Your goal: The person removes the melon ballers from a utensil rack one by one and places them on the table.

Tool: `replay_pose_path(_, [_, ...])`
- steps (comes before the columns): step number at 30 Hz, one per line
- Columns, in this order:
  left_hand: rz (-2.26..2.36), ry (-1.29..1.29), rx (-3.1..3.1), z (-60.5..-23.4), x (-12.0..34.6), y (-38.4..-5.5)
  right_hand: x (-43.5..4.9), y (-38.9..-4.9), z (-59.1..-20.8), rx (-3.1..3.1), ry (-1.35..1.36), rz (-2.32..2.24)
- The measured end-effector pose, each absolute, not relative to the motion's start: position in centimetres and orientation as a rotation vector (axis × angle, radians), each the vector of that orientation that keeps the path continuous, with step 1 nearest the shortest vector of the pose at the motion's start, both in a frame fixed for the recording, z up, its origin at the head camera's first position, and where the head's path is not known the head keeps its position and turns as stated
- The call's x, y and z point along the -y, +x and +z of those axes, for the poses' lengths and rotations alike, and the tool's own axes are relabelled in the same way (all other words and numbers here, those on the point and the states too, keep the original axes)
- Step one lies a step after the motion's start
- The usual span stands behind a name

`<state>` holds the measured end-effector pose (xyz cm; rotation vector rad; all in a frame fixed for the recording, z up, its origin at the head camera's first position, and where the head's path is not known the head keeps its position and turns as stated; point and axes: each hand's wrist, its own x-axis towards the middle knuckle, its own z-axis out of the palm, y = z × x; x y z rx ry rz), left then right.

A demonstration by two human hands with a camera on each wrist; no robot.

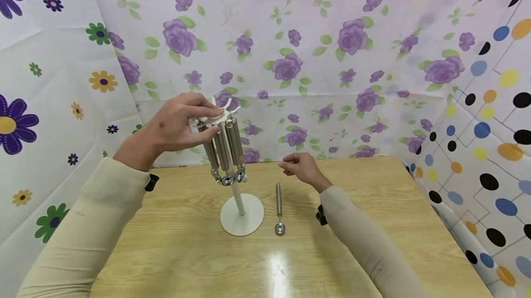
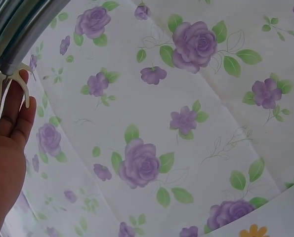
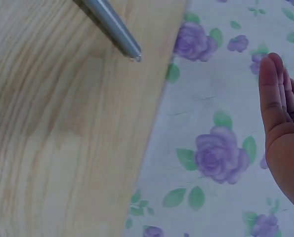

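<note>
My left hand (image 1: pixel 178 122) holds the top of a white utensil stand (image 1: pixel 242 215), fingers over its hooked top and thumb at the front. Several steel-handled utensils (image 1: pixel 224 150) hang from the hooks, with small round metal heads at the bottom. In the left wrist view, the fingers of that hand (image 2: pixel 8 143) lie by the white hooks (image 2: pixel 23 86). One more steel utensil with a small round head (image 1: pixel 279 205) lies on the table right of the base; its handle end (image 3: pixel 119 32) shows in the right wrist view. My right hand (image 1: pixel 304 168) hovers past that handle end, holding nothing.
The stand and the loose utensil are on a wooden table (image 1: pixel 174 242). Behind it hangs a purple-flowered cloth (image 1: pixel 265 35). Patterned cloths enclose the left (image 1: pixel 50 81) and right (image 1: pixel 489 150) sides.
</note>
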<state>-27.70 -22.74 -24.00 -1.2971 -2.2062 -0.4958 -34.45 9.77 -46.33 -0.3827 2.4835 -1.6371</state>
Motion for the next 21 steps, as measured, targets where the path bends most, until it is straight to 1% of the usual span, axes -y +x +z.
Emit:
replay_pose_path(12, [-0.498,-1.278,2.179,-24.1,22.9,-27.8,-8.9,-33.7,-41.4,-2.433,-0.548,-1.689])
replay_pose_path(21, [-0.574,-1.293,2.216,-24.3,22.8,-27.9,-8.4,-33.5,-39.5,-2.425,-0.708,-1.671])
